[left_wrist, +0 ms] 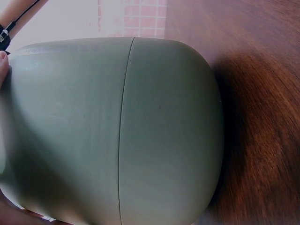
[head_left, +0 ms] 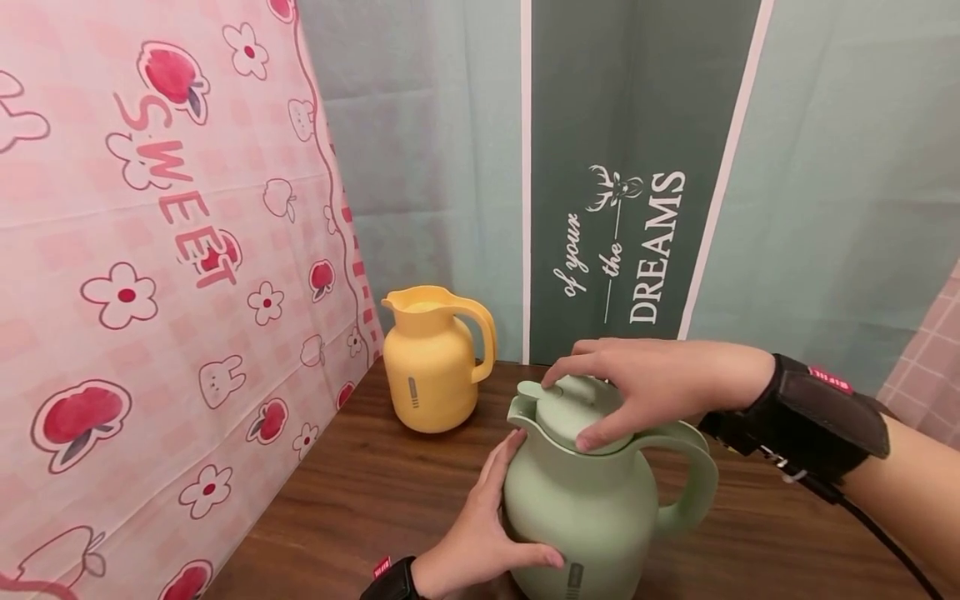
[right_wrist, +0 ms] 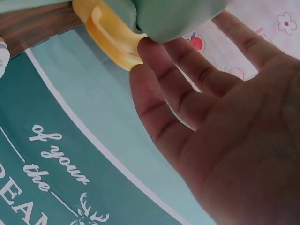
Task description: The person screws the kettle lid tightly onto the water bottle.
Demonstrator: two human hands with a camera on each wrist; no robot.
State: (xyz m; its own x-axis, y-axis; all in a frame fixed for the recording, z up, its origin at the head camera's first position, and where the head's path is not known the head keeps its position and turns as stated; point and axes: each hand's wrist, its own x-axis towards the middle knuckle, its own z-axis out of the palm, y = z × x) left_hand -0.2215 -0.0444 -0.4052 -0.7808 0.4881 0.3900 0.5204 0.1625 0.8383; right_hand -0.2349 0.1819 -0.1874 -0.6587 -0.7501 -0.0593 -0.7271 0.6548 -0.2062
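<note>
A pale green thermos jug [head_left: 585, 500] stands upright on the wooden table, its spout to the left and its handle [head_left: 690, 492] to the right. My right hand [head_left: 652, 379] grips the jug's round lid [head_left: 573, 412] from above, thumb at the near edge and fingers over the far side. The lid sits in the jug's mouth; whether it is fastened I cannot tell. Around the left side of the jug's body lies my left hand [head_left: 483, 529], thumb across the front. In the right wrist view, the fingertips [right_wrist: 152, 49] touch the lid's underside edge.
A smaller-looking yellow jug [head_left: 431, 375] stands farther back on the left, handle to the right. Pink patterned cloth [head_left: 187, 333] hangs along the left side, and a teal curtain [head_left: 442, 167] with lettering closes off the back. A cable [head_left: 877, 525] trails from the right wrist strap.
</note>
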